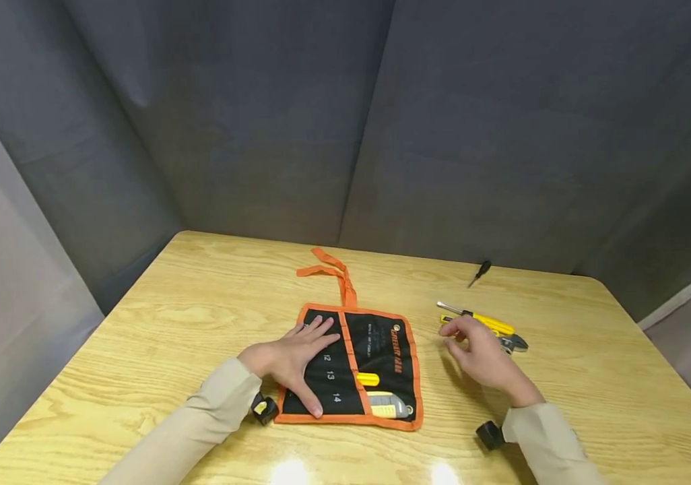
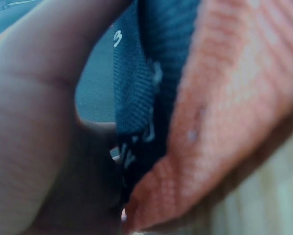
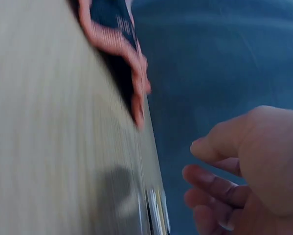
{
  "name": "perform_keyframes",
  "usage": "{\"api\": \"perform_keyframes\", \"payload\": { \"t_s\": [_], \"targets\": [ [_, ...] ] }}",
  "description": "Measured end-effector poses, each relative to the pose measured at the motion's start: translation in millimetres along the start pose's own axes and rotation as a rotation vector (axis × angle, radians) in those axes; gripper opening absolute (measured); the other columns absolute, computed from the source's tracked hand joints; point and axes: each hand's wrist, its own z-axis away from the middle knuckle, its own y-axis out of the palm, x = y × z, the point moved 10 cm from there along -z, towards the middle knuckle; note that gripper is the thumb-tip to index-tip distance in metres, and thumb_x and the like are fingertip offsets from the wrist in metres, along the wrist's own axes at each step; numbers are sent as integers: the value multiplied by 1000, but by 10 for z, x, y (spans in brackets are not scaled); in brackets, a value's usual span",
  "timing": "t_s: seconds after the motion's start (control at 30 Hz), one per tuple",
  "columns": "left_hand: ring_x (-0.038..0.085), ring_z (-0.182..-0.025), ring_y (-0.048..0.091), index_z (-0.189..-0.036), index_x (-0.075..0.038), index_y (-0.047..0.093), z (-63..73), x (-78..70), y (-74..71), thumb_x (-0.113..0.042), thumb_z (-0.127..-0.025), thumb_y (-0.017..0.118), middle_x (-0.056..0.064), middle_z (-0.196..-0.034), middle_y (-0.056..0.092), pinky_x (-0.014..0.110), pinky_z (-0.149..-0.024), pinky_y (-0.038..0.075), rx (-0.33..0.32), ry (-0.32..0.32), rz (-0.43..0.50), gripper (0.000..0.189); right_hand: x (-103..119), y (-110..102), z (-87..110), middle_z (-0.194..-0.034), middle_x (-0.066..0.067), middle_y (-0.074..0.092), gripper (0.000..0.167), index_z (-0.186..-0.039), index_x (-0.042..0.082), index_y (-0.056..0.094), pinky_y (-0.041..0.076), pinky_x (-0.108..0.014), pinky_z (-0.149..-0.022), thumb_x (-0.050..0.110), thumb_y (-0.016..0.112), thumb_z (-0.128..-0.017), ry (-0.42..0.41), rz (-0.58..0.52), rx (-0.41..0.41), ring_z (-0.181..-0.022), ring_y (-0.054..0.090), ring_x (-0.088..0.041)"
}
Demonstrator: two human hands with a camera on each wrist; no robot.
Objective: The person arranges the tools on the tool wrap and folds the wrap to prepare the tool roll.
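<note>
A black tool roll [image 1: 376, 340] with orange trim lies unfolded on the wooden table. My left hand [image 1: 293, 357] rests on its left half with spread fingers, beside the printed numbers. In the left wrist view the roll's orange edge [image 2: 224, 107] fills the right side. Tucked into the right pocket are a utility knife [image 1: 388, 405] and a yellow handle [image 1: 368, 379]; its lower part is hidden. To the right of the roll hovers my right hand [image 1: 481, 353], fingers loosely bent with nothing visible between them. It partly covers a yellow-handled screwdriver [image 1: 494, 324] and an adjustable wrench [image 1: 518, 343].
A small black-handled screwdriver [image 1: 482, 270] lies near the table's back edge. Orange tie straps [image 1: 343, 279] trail from the top of the roll toward the back. Grey curtains [image 1: 273, 121] stand behind the table [image 1: 200, 296]. Another yellow item [image 1: 445, 319] is mostly covered by the right hand.
</note>
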Motion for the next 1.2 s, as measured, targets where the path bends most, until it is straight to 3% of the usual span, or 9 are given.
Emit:
{"api": "perform_keyframes", "payload": {
  "t_s": [0.37, 0.5, 0.7, 0.9, 1.07, 1.2],
  "targets": [
    [28, -150, -9, -156, -16, 15, 1, 10, 4, -52, -67, 84, 7, -163, -8, 53, -120, 0, -5, 7, 15, 119, -742, -306, 81, -97, -19, 62, 14, -96, -2, 65, 50, -49, -74, 2, 70, -83, 135, 82, -39, -86, 60, -32],
    [28, -150, -9, -156, -16, 14, 8, 37, 4, -52, -67, 84, 6, -163, -9, 52, -120, 1, -4, -8, 3, 119, -930, -287, 118, -95, -18, 60, 15, -95, -2, 66, 50, -43, -71, 6, 73, -83, 155, 102, -15, -82, 59, -28],
    [29, -149, -9, -156, -13, 15, 16, -7, -15, -50, -67, 84, 9, -163, -8, 52, -120, -1, -2, 3, 8, 119, -1070, -272, 182, -89, -13, 57, 12, -80, 5, 64, 38, -33, -67, 7, 75, -80, 175, 129, 35, -79, 47, -23],
    [27, -150, -10, -156, -16, 14, 0, 3, 2, -52, -67, 84, 7, -163, -9, 51, -120, 0, 4, -3, -5, 119, -1163, -313, 220, -86, -13, 55, 18, -86, 1, 64, 29, -36, -67, 10, 78, -78, 186, 178, 50, -79, 42, -26],
    [27, -150, -10, -157, -17, 14, 5, 6, -1, -52, -67, 84, 5, -163, -10, 52, -120, 0, 5, 1, 6, 119, -1203, -319, 233, -82, -10, 54, 23, -88, -2, 63, 33, -29, -62, 12, 78, -77, 173, 181, 74, -72, 42, -19],
    [27, -150, -10, -157, -17, 14, -4, 10, 3, -52, -67, 84, 6, -163, -9, 52, -120, 0, 3, 0, -3, 119, -1224, -309, 255, -82, -8, 56, 25, -89, -1, 64, 37, -25, -60, 14, 79, -77, 173, 150, 142, -71, 44, -15]
  ]
}}
